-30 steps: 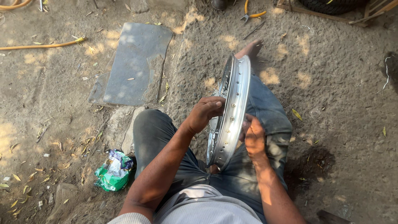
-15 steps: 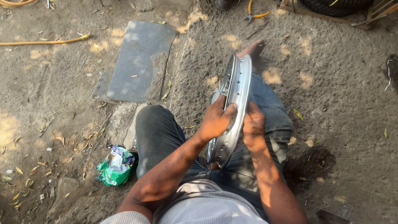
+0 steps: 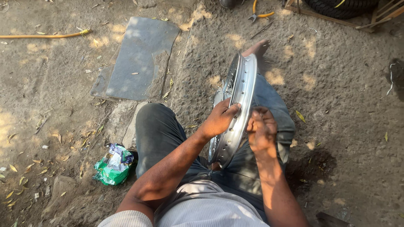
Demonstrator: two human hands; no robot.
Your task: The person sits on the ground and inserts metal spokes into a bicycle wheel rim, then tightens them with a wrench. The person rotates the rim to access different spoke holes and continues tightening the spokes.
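A shiny metal wheel rim (image 3: 243, 84) stands on edge between my knees as I sit on the dirt ground. My left hand (image 3: 219, 119) grips the rim's left side, thumb hooked over its edge. My right hand (image 3: 261, 128) is closed in a fist right beside the rim's right side; whether it holds something small I cannot tell. My bare foot (image 3: 257, 47) shows beyond the rim's top.
A grey flat slab (image 3: 136, 59) lies on the ground to the upper left. A crumpled green wrapper (image 3: 113, 164) sits by my left thigh. Orange-handled pliers (image 3: 261, 15) and a tyre (image 3: 341, 6) lie at the top. A yellow hose (image 3: 46, 35) runs along the upper left.
My left hand has shifted up along the rim and tightened its grip. My right hand has risen a little beside the rim.
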